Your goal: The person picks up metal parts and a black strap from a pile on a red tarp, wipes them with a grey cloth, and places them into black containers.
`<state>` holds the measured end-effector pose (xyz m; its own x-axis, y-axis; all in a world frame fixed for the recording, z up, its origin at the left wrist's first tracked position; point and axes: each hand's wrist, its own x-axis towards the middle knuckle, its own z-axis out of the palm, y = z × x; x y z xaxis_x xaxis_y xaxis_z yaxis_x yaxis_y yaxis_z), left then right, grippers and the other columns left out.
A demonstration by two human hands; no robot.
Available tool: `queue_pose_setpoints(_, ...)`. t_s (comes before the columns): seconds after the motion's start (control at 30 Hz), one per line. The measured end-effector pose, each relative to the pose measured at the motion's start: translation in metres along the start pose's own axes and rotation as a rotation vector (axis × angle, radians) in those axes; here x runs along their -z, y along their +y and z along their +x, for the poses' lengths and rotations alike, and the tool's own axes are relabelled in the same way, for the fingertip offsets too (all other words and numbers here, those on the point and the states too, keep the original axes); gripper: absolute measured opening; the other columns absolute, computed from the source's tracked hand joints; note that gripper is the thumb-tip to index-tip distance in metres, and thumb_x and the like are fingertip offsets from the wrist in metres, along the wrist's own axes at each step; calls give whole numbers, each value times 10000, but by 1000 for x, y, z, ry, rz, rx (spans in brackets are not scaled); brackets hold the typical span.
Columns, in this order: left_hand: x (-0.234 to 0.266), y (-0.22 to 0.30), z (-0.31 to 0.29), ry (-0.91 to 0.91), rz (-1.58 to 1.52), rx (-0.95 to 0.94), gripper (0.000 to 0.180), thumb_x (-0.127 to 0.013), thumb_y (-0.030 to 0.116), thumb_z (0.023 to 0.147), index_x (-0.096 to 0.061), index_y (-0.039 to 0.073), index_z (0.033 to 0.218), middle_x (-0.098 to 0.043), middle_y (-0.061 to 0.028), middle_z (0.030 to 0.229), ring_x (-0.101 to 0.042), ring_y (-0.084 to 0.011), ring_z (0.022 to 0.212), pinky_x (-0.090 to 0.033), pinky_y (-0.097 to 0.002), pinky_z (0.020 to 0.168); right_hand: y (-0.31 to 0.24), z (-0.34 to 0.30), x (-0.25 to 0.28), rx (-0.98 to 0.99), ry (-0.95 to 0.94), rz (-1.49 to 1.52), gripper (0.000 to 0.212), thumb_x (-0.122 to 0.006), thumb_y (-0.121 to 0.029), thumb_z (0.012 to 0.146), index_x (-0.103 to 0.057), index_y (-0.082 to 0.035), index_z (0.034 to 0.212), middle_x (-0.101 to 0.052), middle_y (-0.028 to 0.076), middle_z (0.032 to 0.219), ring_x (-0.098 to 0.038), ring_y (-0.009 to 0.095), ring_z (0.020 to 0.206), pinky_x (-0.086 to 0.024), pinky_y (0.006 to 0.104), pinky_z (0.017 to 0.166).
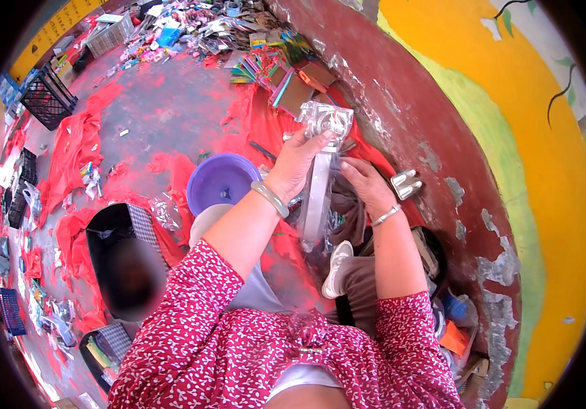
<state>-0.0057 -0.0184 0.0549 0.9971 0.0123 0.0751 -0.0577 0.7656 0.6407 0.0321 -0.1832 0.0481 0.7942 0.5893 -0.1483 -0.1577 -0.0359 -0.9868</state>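
In front of me is a long clear plastic package [319, 191] with a pale, narrow item inside and a shiny silvery part at its top; I cannot make out its kind. My left hand [295, 163], with a pale bangle on the wrist, is closed round its upper part, the thumb lying across the plastic. On the other side, my right hand [368, 184] has its thumb and fingers together at the package's edge. A silver bracelet circles that wrist. The package's lower end hangs over the red-covered floor, above my shoe [337, 269].
A purple basin [197, 191] stands left of my hands. A peeling dark-red wall [436, 136] rises on the right, a small silvery object [405, 184] beside it. Coloured strips and boards [286, 85] lie ahead, before heaped goods. Black crate [48, 99] and dark box [109, 225] stand left.
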Motion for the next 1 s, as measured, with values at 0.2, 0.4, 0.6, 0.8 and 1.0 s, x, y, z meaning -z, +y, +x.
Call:
queue_pose_setpoints(0.2,22,9,9,58,22,-36,220,-587,158,844,-555,64,1040,-603,-38,938,-587,-145,824,-483,-302,737,1,-7,56,72,238,87,219,-565,-63,814,-572,16,1019,-606,59,933,-571,117,847,-451,241,749)
queue_pose_setpoints(0.4,17,2,15,50,176,-66,230,-578,139,849,-545,61,1063,-598,-35,961,-575,-135,875,-475,-294,757,-24,-7,84,144,471,-251,105,-567,-107,848,-591,-30,915,-604,2,856,-542,53,722,-432,196,641)
queue_pose_setpoints(0.6,17,-8,21,-17,170,80,272,-604,143,833,-527,35,1071,-589,-34,947,-560,-121,872,-466,-283,752,-32,-8,96,128,513,120,182,-550,-144,858,-583,-20,987,-617,45,883,-593,133,778,-484,272,690)
queue_pose_setpoints(0.8,20,-21,23,-26,182,235,313,-581,73,828,-492,17,1122,-589,-80,996,-588,-166,885,-486,-321,782,-44,-23,90,229,343,666,254,-520,-160,865,-528,-6,1067,-603,139,992,-597,245,881,-487,364,789)
queue_pose_setpoints(1.0,14,-39,22,-134,481,183,333,-547,4,812,-478,-7,1137,-573,-83,1030,-579,-166,906,-464,-284,814,-39,-19,52,427,213,191,339,-581,-158,818,-537,-4,1116,-570,125,1094,-543,237,1002,-422,339,896)
